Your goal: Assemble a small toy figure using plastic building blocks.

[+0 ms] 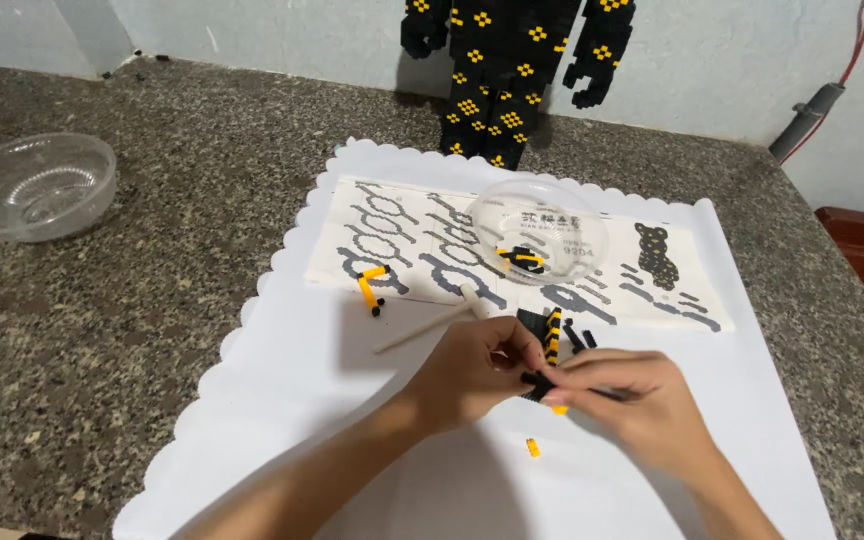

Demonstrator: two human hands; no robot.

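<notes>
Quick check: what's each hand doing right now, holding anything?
Left hand: closed, fingers pinching the small black and yellow block piece.
Right hand: closed, fingertips pinched on the same piece from the other side.

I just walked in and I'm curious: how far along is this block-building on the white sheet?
Done: a tall black and yellow block figure stands at the wall. In hand: the left hand and right hand pinch a small black and yellow piece between them. Left: loose blocks in the clear bowl, a yellow strip on the instruction sheet, and one yellow block near the wrists.
</notes>
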